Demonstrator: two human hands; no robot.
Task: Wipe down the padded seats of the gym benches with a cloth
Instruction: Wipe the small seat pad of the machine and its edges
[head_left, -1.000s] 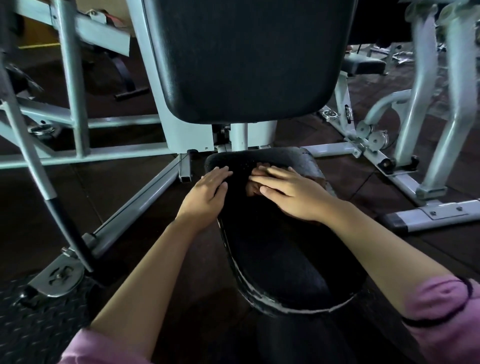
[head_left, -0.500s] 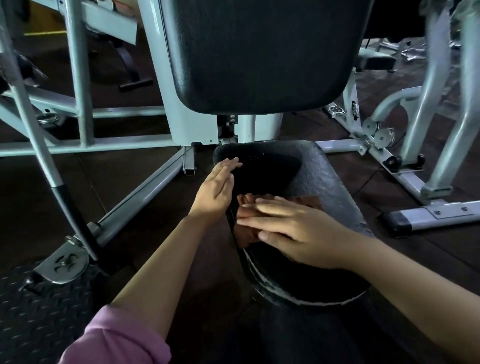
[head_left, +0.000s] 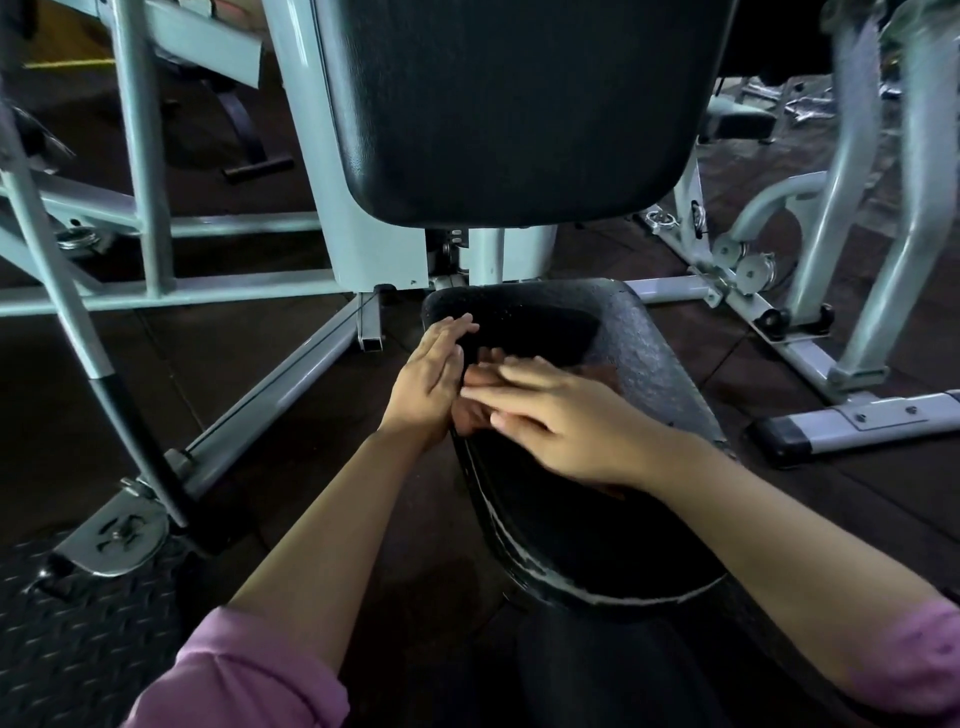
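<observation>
The black padded seat (head_left: 644, 364) of a gym machine lies in front of me, with its upright black back pad (head_left: 519, 104) above it. My right hand (head_left: 561, 415) lies flat on the seat's middle, fingers pointing left, pressing a brownish cloth (head_left: 597, 371) that shows only at its edges. My left hand (head_left: 431, 374) rests with fingers straight against the seat's left edge, holding nothing. The right hand is blurred by motion.
Pale grey machine frames (head_left: 145, 156) stand left and behind. Another machine's legs (head_left: 872, 208) and foot bar (head_left: 857, 421) stand right. A steel foot plate (head_left: 111, 535) sits on the dark rubber floor at lower left. A second padded seat (head_left: 737, 122) is far right.
My right hand slid the cloth from the seat's far end toward me and to the left. The left hand stayed on the seat's left edge.
</observation>
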